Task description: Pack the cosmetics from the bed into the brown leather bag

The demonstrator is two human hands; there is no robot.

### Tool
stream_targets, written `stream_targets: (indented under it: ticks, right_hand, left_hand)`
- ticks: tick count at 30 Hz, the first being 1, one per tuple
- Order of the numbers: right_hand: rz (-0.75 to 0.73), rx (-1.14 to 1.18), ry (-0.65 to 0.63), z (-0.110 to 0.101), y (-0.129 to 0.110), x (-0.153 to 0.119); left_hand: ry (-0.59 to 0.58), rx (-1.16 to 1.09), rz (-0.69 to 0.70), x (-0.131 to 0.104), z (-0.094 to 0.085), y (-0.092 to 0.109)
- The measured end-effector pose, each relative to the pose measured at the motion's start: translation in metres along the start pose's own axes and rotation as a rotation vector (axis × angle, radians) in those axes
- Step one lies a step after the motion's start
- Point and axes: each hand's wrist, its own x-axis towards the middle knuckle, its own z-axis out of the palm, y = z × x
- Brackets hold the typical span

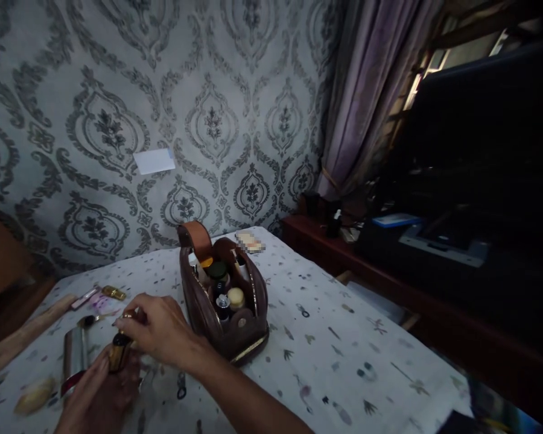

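Observation:
Low on the left, my left hand [97, 389] is closed around a small gold-and-dark bottle [118, 354] with a black top. Just above it, my right hand [160, 325] pinches a small brownish, shiny piece [130, 315] that looks like a cap. Whether this piece touches the bottle I cannot tell. Beside my right wrist stands an open brown makeup bag [208, 337], its zip undone. Inside are several bottles and jars, among them a silver-capped bottle [223, 306] and a cream-lidded jar [236, 298].
Left of my hands lie a silver cylinder [75, 355], a pale oval item [35, 395], a brush [90, 321] and a gold tube [113, 293]. A patterned white cloth [326, 361] covers the surface. A dark red wooden ledge [308, 241] runs along the right.

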Motion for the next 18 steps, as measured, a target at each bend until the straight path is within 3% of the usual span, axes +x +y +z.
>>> stream_targets:
  ticks: [9, 18]
  right_hand:
    - [-0.029, -0.018, 0.117, -0.020, -0.011, -0.004]
    - [-0.124, -0.036, 0.118, -0.029, -0.009, 0.000]
  left_hand:
    - [-0.114, -0.106, 0.121, 0.008, 0.040, 0.009]
    - [-0.204, -0.282, 0.197, 0.014, 0.050, -0.009]
